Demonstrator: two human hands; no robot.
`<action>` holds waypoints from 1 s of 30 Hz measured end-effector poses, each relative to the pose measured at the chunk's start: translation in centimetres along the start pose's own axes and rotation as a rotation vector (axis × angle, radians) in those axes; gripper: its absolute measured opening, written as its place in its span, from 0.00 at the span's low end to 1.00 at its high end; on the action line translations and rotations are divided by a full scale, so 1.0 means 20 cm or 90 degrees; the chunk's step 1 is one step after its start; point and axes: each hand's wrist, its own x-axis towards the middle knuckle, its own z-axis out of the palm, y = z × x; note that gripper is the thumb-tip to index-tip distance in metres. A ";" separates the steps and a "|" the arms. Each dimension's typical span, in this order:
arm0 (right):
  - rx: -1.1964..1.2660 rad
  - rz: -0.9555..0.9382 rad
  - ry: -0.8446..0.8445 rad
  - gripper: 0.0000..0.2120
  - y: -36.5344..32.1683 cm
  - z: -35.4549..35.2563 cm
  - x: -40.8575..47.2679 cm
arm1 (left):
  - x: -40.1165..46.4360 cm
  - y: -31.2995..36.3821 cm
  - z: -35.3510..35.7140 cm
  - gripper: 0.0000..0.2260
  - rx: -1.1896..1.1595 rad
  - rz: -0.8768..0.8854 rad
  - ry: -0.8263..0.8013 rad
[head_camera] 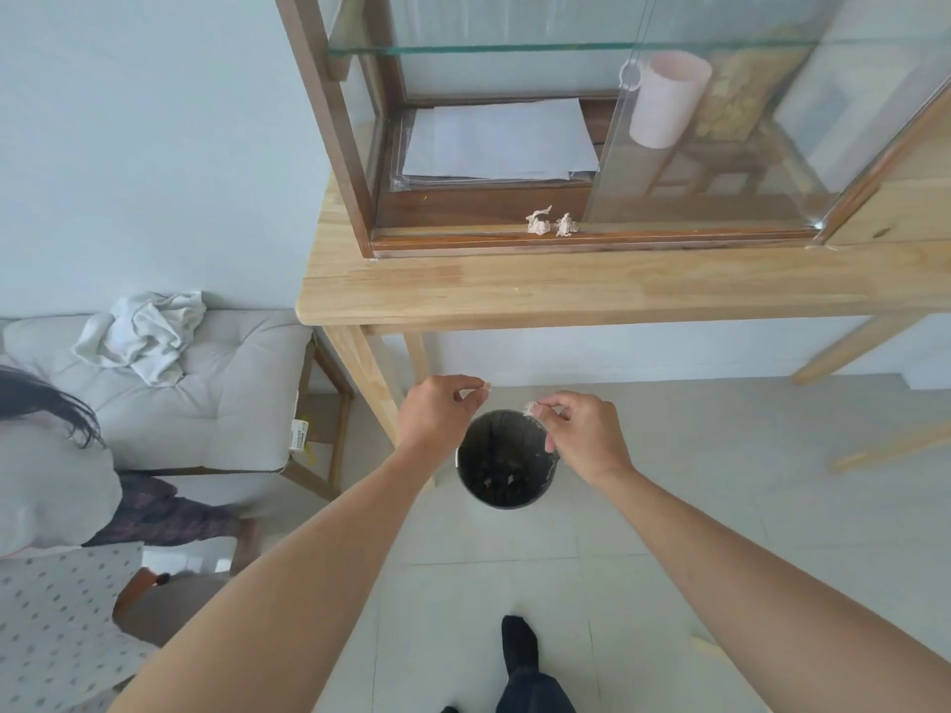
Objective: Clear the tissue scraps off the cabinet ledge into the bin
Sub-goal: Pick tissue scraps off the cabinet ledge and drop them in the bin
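Note:
Two crumpled tissue scraps (539, 221) (566, 226) lie side by side on the cabinet ledge (463, 239), just inside the open glass door. On the floor below stands a round dark bin (507, 460) with scraps at its bottom. My left hand (442, 411) hovers at the bin's far left rim, fingers pinched on a tiny tissue bit (471, 393). My right hand (576, 434) is over the bin's right rim, pinching a small tissue scrap (530, 408) between thumb and finger.
The glass cabinet sits on a light wooden table (592, 290); inside are a paper stack (499, 141) and a pink cup (666, 97). A cushioned chair (216, 393) with a white cloth (141, 334) stands left. Another person (62, 486) sits at the left edge.

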 end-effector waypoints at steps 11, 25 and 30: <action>-0.098 0.073 -0.065 0.09 0.28 0.15 0.26 | 0.24 -0.20 0.33 0.10 0.073 -0.131 -0.055; -0.098 0.080 -0.038 0.16 0.28 0.04 0.31 | 0.25 -0.16 0.32 0.17 0.050 -0.140 -0.070; -0.073 0.047 -0.012 0.15 0.16 -0.01 0.22 | 0.18 -0.07 0.18 0.17 0.029 -0.075 -0.066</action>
